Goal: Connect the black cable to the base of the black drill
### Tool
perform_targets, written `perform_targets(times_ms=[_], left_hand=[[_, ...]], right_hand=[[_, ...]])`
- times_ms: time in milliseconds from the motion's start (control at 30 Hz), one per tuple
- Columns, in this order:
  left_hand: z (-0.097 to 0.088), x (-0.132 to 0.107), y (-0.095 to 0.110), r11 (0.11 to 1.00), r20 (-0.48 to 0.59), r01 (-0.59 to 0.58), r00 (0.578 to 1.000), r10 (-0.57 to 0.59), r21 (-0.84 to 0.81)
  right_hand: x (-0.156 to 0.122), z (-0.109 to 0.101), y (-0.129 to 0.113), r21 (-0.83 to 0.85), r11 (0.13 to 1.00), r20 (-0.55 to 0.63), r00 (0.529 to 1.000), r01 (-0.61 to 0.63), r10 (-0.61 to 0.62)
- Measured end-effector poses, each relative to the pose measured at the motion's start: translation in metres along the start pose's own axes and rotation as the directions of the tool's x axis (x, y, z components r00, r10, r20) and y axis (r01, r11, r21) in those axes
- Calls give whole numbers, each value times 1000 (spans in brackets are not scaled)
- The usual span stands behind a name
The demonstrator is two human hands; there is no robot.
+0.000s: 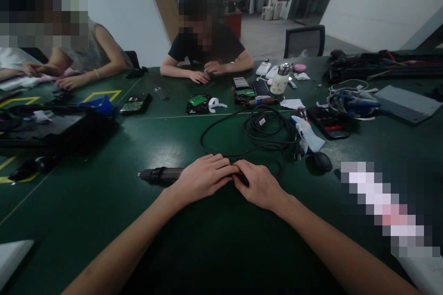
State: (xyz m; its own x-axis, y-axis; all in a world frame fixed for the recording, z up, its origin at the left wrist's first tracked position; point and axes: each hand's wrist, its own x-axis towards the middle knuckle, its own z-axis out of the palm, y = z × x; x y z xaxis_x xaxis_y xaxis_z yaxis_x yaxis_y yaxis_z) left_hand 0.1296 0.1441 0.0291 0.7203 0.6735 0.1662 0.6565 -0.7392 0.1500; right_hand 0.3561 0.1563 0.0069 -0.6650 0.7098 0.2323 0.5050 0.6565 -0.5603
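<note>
A dark electric screwdriver (pixel 168 175) lies on the green table, its narrow tip toward the left. My left hand (pixel 207 176) is closed over its body from above, so the middle of the tool is hidden. My right hand (pixel 259 185) has its fingers bent in and meeting the left fingertips. Something dark shows under those right fingers, perhaps the tool's rear end or cord; I cannot tell which. Just beyond both hands a black cable (pixel 226 155) lies in loose loops, with a small labelled black block (pixel 262 121) among them.
Circuit-board units (pixel 135 103) and a second screwdriver (pixel 265 101) lie farther back. A patterned bottle (pixel 279 82) stands near them. To the right are a black rubber bulb (pixel 321 162) and a cable bundle (pixel 353 103). A black case (pixel 51 124) lies left. Two people sit across, hands on the table.
</note>
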Motion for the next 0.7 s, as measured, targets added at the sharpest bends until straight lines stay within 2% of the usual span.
perform_targets(times_ms=[700], left_hand=[[-10,-1,5,990,27,34,999,-31,-138]], right_hand=[[0,1,0,-15,1000,-6,1000,-2,2]])
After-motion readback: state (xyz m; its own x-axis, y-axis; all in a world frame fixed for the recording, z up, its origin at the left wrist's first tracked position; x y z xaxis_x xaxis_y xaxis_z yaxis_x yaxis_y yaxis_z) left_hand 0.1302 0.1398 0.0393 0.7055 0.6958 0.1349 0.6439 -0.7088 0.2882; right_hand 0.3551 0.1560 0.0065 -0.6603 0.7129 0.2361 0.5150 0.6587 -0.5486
